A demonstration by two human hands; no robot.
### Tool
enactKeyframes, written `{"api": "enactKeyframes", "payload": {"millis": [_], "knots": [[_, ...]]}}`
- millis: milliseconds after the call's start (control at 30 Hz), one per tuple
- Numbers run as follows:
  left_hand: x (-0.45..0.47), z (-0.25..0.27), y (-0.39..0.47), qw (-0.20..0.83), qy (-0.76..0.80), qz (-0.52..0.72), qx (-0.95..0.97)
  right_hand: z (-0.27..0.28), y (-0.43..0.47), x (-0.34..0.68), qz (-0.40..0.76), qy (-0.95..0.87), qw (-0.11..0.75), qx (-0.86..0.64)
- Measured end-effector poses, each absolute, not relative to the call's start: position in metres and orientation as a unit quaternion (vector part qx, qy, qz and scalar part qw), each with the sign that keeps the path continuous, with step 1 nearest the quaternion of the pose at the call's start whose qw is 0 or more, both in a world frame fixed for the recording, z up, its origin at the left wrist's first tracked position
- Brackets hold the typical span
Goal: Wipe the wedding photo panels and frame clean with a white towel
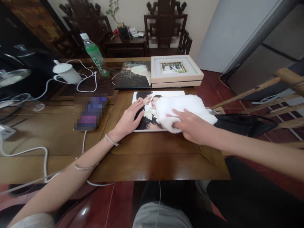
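Note:
A photo panel (150,122) showing a couple lies flat on the wooden table. My left hand (129,117) rests on its left edge, fingers stretched out and holding nothing. My right hand (190,123) grips a folded white cloth (187,106), which covers the right part of the panel. One fingertip is tucked into a fold of the cloth, and the thumb is partly hidden.
Behind the panel lie a dark photo panel (133,76) and stacked light wooden frames (177,71). To the left are a phone (90,112), a green-labelled bottle (96,55), a white lidded cup (67,72) and white cables (46,158). A wooden chair (285,95) stands at right.

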State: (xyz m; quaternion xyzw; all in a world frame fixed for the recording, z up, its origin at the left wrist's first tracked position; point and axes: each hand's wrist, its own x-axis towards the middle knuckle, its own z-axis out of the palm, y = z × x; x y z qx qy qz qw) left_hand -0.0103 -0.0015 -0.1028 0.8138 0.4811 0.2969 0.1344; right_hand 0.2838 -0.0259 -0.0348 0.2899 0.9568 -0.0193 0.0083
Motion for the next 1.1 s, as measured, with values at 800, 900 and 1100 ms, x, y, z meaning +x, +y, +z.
{"api": "enactKeyframes", "payload": {"millis": [800,900,1100], "knots": [[-0.012,-0.107,0.0,0.13,0.484,0.307,0.809,-0.025,0.035,0.244,0.002,0.946,0.033,0.323],[-0.011,-0.107,0.0,0.132,0.485,0.305,0.809,-0.028,0.034,0.245,-0.001,0.947,0.025,0.319],[-0.01,-0.105,-0.001,0.128,0.485,0.299,0.812,-0.035,0.001,0.249,-0.011,0.956,0.013,0.291]]}}
